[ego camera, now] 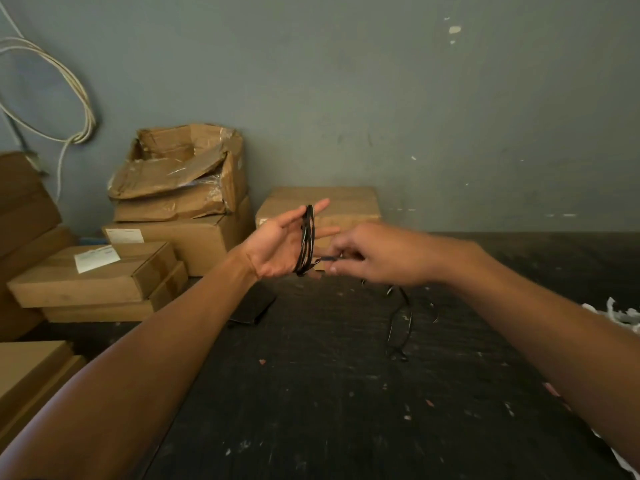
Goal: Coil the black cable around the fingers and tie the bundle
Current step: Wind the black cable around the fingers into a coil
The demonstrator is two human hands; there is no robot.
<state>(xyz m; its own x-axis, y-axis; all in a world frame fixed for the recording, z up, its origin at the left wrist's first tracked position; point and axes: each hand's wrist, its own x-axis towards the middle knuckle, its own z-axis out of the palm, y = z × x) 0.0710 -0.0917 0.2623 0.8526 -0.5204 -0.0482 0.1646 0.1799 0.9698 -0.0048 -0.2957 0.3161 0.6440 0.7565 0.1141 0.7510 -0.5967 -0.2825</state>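
Both your forearms reach in from the bottom edge over the dark tabletop point(329, 410). Your left hand point(277, 247) is held flat with fingers straight and spread, palm up, and the black cable point(306, 240) sits around them in several turns, maybe four or five, hard to count exactly. Your right hand point(374, 254) pinches the cable's free run just beside the coil. The loose tail point(400, 323) hangs down to the tabletop below that hand. Keep the left fingers stiff and spread so the loops don't slip off, feed each turn snug next to the others, and save enough tail for the tie. Count: one cable, two hands, about seven cardboard boxes point(194, 244) stacked at left, one white cable point(69, 98) on the wall.
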